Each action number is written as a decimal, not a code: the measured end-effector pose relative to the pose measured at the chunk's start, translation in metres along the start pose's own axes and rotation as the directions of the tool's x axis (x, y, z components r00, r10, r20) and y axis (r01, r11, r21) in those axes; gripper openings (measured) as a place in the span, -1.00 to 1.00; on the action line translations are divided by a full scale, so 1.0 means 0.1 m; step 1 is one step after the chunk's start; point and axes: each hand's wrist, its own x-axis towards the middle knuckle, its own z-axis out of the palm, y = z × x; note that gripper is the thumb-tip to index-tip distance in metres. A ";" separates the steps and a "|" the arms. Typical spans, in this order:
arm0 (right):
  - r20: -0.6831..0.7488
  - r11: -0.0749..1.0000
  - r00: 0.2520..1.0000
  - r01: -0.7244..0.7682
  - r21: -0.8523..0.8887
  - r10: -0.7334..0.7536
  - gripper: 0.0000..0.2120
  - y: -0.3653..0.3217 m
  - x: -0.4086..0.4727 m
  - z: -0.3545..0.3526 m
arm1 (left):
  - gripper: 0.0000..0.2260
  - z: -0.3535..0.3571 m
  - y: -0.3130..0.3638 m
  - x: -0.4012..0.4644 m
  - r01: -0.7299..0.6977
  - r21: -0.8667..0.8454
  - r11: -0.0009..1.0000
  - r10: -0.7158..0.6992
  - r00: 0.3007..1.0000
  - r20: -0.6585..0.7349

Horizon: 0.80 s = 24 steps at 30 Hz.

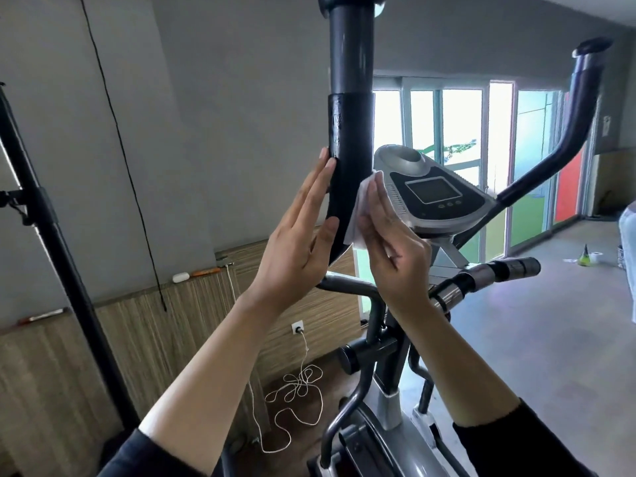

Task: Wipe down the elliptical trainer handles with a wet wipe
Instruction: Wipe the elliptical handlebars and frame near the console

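The left hand [303,235] is resting with straight fingers flat against the left side of the black handle [349,139]. The right hand [395,246] is pressing the white wet wipe [358,215] on its right side, fingers mostly straight. No writing is readable on the console [433,194].

Left hand [303,232] flat against the left side of the near black handle [349,132], right hand [392,242] pressing a white wipe [358,215] to its right side; console [433,191] just behind, second handle [564,132] far right, white cable [296,390] on the floor below.
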 end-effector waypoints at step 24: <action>-0.241 0.972 0.969 -0.098 -0.211 0.046 -0.56 0.03 -0.68 0.54 | -0.46 0.11 -0.64 -0.38 -0.103 -0.050 0.993 0.108 0.989 0.101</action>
